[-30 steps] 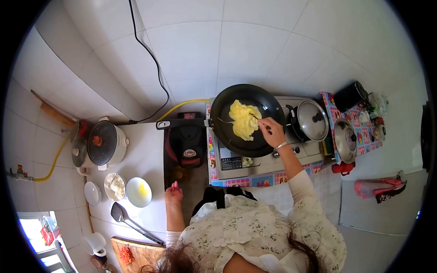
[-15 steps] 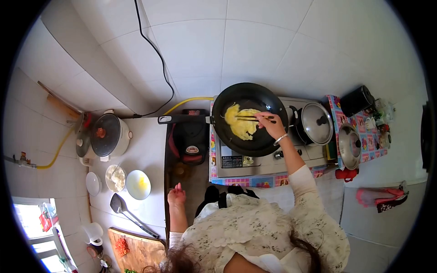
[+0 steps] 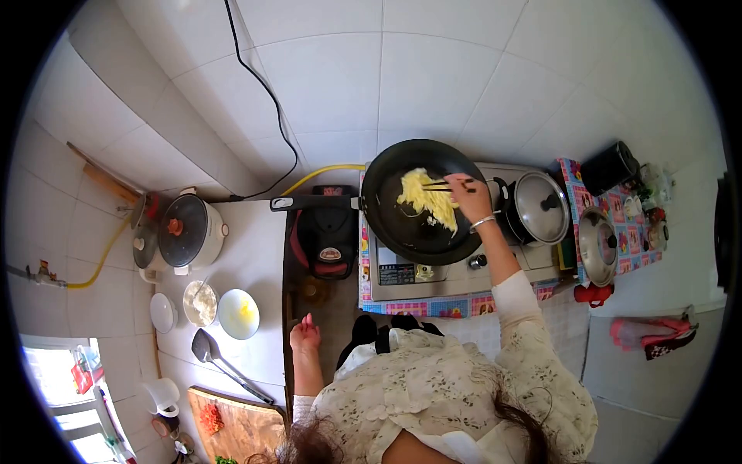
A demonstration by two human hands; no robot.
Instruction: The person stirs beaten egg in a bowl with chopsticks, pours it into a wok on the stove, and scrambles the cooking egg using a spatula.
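Note:
My right hand grips a pair of dark chopsticks, whose tips reach into the yellow cooked egg. The egg lies bunched and folded in a black wok, right of its middle. A long handle sticks out from the wok to the left, with no hand on it. Low beside the counter edge hangs my left hand, palm up, fingers loosely apart and holding nothing.
The wok sits on a gas stove, beside a lidded pot. On the left counter are a bowl with yellow residue, a bowl of white food, a spatula, a cutting board and a rice cooker.
The chopsticks and my right hand have moved right in the wok. The egg has shifted right and bunched up. My left hand stays low by the counter.

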